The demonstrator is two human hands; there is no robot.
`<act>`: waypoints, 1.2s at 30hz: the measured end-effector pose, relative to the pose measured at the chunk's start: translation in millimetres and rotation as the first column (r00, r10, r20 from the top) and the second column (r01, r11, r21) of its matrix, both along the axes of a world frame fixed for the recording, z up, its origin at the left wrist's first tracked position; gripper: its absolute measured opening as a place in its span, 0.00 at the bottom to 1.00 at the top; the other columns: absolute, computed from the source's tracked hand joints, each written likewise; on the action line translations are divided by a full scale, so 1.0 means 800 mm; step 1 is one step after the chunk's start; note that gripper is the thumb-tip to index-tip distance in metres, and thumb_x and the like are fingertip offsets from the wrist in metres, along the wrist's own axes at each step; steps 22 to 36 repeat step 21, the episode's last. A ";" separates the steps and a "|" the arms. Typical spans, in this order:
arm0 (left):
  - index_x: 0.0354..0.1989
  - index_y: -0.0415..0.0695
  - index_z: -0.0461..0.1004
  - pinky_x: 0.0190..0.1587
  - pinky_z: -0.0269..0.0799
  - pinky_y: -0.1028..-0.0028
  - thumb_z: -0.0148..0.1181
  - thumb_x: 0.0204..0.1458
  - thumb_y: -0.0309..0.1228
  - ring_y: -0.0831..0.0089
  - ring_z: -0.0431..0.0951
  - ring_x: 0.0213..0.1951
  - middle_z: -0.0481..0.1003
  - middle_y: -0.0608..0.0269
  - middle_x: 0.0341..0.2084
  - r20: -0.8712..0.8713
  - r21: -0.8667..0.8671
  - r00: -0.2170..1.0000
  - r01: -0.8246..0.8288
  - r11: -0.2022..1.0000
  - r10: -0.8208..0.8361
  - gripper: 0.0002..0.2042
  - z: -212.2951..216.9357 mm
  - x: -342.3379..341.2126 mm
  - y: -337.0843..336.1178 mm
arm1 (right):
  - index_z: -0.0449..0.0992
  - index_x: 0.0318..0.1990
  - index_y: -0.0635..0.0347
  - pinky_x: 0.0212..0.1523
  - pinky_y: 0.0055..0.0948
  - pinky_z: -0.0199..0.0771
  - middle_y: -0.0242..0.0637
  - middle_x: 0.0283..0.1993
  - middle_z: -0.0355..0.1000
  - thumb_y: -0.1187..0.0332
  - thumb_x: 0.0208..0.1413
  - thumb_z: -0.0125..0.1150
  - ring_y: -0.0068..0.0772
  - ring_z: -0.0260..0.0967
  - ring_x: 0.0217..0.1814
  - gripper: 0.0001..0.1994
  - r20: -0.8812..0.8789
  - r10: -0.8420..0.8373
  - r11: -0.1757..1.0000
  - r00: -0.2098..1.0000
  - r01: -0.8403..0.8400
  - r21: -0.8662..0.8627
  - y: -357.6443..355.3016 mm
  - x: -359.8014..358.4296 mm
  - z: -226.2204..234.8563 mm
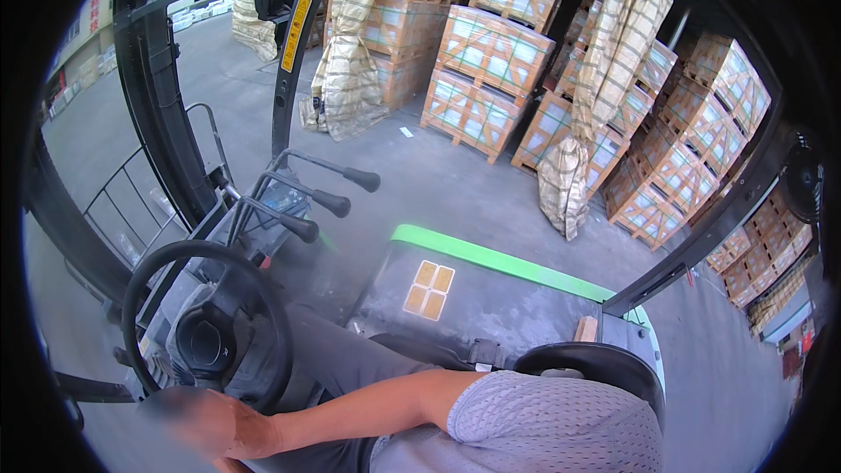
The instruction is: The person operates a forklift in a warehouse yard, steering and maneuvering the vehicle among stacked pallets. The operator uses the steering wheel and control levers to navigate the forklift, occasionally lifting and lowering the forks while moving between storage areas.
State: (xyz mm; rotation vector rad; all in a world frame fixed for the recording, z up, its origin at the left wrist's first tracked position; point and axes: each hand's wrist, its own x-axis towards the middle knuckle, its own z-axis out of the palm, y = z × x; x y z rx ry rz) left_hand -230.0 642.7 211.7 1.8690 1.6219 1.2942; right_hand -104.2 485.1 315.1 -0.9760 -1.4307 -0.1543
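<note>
My right arm reaches left across my lap, and my right hand (215, 423) is at the near lower side of a black steering wheel (282, 333). A dark smear hides its fingers, so I cannot tell whether it grips the rim or something else. A sliver of skin shows just below it at the lower edge. It may be part of my left hand or forearm, but no fingers can be made out. Beyond the wheel stand several bent metal levers with black knobs (331, 203), with no hand on them.
I sit in a forklift cab beside a dark panel with a green edge (499, 258). A small wood block (586, 328) lies on that panel. Black posts (302, 44) frame the cab. Outside, stacked wooden crates (477, 79) stand behind striped curtains (561, 175) on grey floor.
</note>
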 end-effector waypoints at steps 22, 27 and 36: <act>0.53 0.38 0.81 0.41 0.74 0.55 0.53 0.68 0.54 0.49 0.83 0.38 0.82 0.36 0.39 -0.138 0.011 0.989 0.052 0.999 -0.050 0.28 -0.006 -0.097 -0.022 | 0.76 0.38 0.61 0.47 0.42 0.72 0.40 0.41 0.69 0.77 0.47 0.70 0.46 0.69 0.43 0.11 -0.027 -0.146 0.982 0.989 0.141 -0.129 -0.138 0.036 -0.022; 0.53 0.38 0.81 0.41 0.74 0.55 0.53 0.68 0.54 0.49 0.83 0.38 0.82 0.36 0.39 -0.138 0.011 0.989 0.052 0.999 -0.050 0.28 -0.006 -0.097 -0.022 | 0.76 0.38 0.61 0.47 0.42 0.72 0.40 0.41 0.69 0.77 0.47 0.70 0.46 0.69 0.43 0.11 -0.027 -0.146 0.982 0.989 0.141 -0.129 -0.138 0.036 -0.022; 0.53 0.38 0.81 0.41 0.74 0.55 0.53 0.68 0.54 0.49 0.83 0.38 0.82 0.36 0.39 -0.138 0.011 0.989 0.052 0.999 -0.050 0.28 -0.006 -0.097 -0.022 | 0.76 0.38 0.61 0.47 0.42 0.72 0.40 0.41 0.69 0.77 0.47 0.70 0.46 0.69 0.43 0.11 -0.027 -0.146 0.982 0.989 0.141 -0.129 -0.138 0.036 -0.022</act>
